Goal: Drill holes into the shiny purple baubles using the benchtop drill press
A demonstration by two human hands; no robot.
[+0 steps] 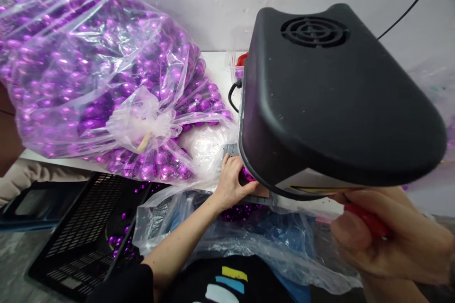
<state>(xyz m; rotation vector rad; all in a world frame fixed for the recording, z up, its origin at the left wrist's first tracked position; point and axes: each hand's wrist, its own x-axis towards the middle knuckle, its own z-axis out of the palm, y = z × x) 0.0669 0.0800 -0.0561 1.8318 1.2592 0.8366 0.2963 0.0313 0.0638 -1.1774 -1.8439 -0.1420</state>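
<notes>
We see our left hand [231, 182] under the front edge of a black machine housing [341, 104], its thumb and fingers curled around a shiny purple ball [247, 175]. The ball sits at the machine's grey metal base [232, 149], just above a small tan block [261, 191]; the housing cuts off much of this spot, so we cannot tell whether the ball touches the block. Our right hand [398, 232], slightly blurred, is closed around a red handle [369, 222] below the housing's near right side. On top of the housing we see a round vent grille [314, 31], and a pale label [313, 182] runs along its lower front. To our left, a large clear plastic bag [142, 120], gathered and tied at the neck with a yellowish tie [144, 143], bulges with more purple balls [131, 75] on the white table [217, 64]. Behind the machine, near the wall [213, 0], stands a clear plastic container [232, 59] with something red in it. Below the table edge on our left, a black slatted crate [73, 232] stands tilted in our view, with small purple pieces [115, 240] beside its inner wall. Clear plastic sheeting [284, 246] spreads across our lap in front of the table, with dark purple glittering pieces [241, 213] just below our left hand, and our black shirt [192, 279] shows yellow, blue and white marks.
</notes>
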